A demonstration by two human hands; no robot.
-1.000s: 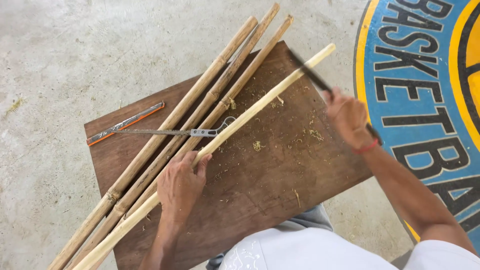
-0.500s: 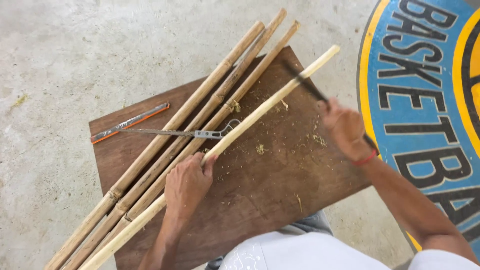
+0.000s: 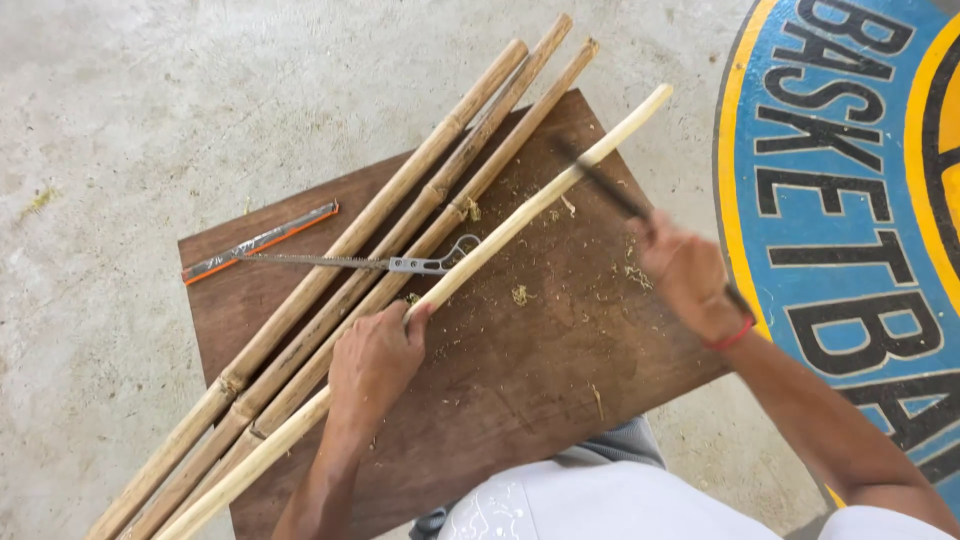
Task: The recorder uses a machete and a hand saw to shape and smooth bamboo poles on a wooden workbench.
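Our right hand (image 3: 690,280) is closed round the handle of a dark knife (image 3: 600,180), whose blurred blade lies across the upper part of the pale peeled pole (image 3: 520,215); a red band sits on that wrist. Compared with a second ago, this hand has drawn back down the pole towards us, and the blade now meets the wood a little lower than it did, which we read as one scraping stroke along the surface. Our left hand (image 3: 375,360) is pressed over the same pole lower down, fingers curled on it and pinning it to the brown board that serves as our desk (image 3: 560,400); it has hardly shifted, though the pole seems to have slid slightly under it. The pole runs slantwise from the bottom left corner of the view to the top right edge of the desk, lying just beside three darker, unpeeled bamboo poles (image 3: 400,215) that touch one another along their length. Pale shavings (image 3: 520,295) are scattered on the desk around the working spot, which we judge to come from the scraping. Farther out, a small hand saw (image 3: 360,262) lies partly under the poles, and an orange-edged strip (image 3: 255,242) rests near the desk's left edge. Beyond that are bare concrete floor (image 3: 150,100) and a blue and yellow painted floor marking (image 3: 850,150) on the right.
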